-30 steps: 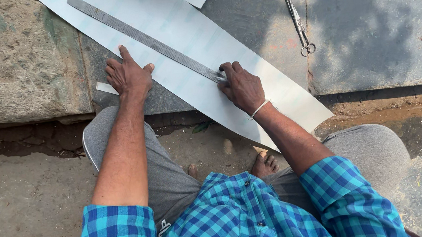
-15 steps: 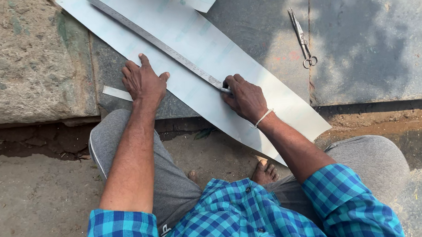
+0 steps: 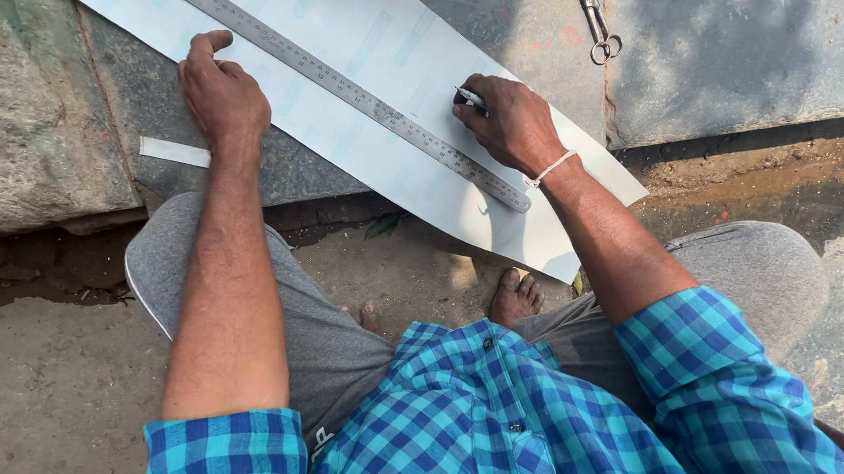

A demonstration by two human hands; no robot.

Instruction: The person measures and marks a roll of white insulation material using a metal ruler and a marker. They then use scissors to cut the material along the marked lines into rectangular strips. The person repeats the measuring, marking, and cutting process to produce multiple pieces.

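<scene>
At the far left, a rough stone slab (image 3: pixel 10 109) runs out of the frame, and a small white strip (image 3: pixel 174 152) lies on the darker slab beside it. The left hand (image 3: pixel 222 94) rests palm down at the near edge of a long white sheet (image 3: pixel 408 62), its fingers (image 3: pixel 201 46) pressed together and curled over the edge toward a steel ruler (image 3: pixel 351 94); whether they touch the ruler is hard to tell. The sheet's upper-left end is cut off by the frame, and its faint pale-blue printed bands are too washed out to make out. Sheet and ruler share one long axis, slanting from upper left down to lower right, the ruler lying flat on the sheet. The right hand (image 3: pixel 512 125) sits on the sheet just past the ruler's lower part, fingers pinching a slim pen (image 3: pixel 469 97) whose tip is hidden behind them. Further right, scissors (image 3: pixel 593 8) lie on the grey stone, their blades cut off at the top edge, handles pointing toward the person.
</scene>
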